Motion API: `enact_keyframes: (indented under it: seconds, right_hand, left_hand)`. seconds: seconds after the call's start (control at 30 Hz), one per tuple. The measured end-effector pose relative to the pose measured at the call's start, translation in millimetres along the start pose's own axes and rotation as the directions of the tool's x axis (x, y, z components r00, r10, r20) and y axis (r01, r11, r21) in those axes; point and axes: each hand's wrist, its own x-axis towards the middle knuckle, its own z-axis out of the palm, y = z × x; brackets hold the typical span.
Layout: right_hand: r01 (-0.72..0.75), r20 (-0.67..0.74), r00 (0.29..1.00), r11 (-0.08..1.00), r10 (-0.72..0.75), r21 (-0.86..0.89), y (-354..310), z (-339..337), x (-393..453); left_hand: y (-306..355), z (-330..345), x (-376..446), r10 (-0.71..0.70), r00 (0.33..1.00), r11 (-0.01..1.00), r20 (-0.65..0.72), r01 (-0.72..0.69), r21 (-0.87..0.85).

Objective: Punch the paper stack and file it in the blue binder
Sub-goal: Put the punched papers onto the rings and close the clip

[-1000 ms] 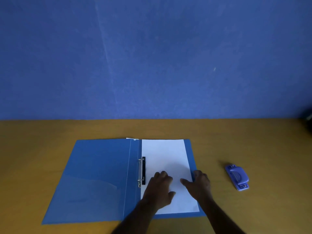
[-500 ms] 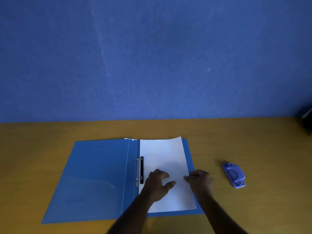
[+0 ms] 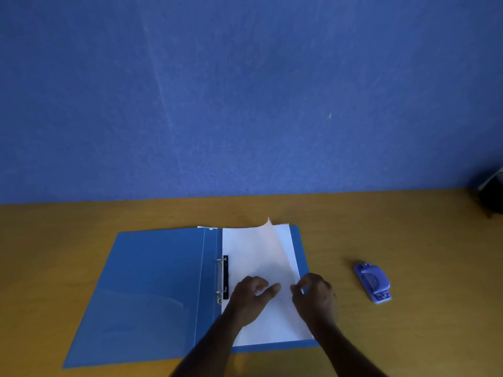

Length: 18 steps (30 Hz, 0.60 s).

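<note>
While left fingers [image 3: 261, 288] press flat, right fingers [image 3: 298, 289] now pinch the top sheet [image 3: 261, 248] higher.

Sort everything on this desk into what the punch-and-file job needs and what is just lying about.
Needed:
- paper stack, top sheet lifted at its right edge
- blue binder, lying open
- hole punch
- left hand resting on the paper
- right hand pinching the sheet's edge

Lying about:
- dark object at the table's far right; cannot tell what

— What can't we make out here?
— A dark object [image 3: 491, 195] cut off by the right edge; we can't name it. Both forearms run off the bottom.
— And the right hand [image 3: 315, 297]?
— Its grip on the paper stack [image 3: 258, 257] is blurred.
</note>
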Motion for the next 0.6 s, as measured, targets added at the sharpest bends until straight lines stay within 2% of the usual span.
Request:
enact_keyframes:
  seconds: [0.1,0.23,0.3,0.47,0.6]
  right_hand:
    - [0.131,-0.064,0.989,0.991,-0.131,0.003,-5,1,-3]
    - [0.415,-0.109,0.909,0.893,-0.402,0.171,-25,1,-14]
    - [0.475,-0.068,0.875,0.827,-0.478,0.300,-35,4,-21]
    - [0.393,-0.017,0.904,0.815,-0.427,0.427,-33,17,-35]
    - [0.169,0.021,0.979,0.863,-0.204,0.476,-23,15,-27]
  left_hand:
    - [10,-2,-2,-0.019,0.999,0.998,-0.032,0.017,-0.066]
    - [26,-4,-5,-0.059,0.994,0.981,-0.089,0.041,-0.191]
    - [32,-8,-7,-0.102,0.984,0.955,-0.148,0.056,-0.290]
    - [25,-29,-2,-0.113,0.965,0.973,-0.238,0.058,-0.224]
    - [10,-49,-6,-0.126,0.941,0.975,-0.316,0.059,-0.214]
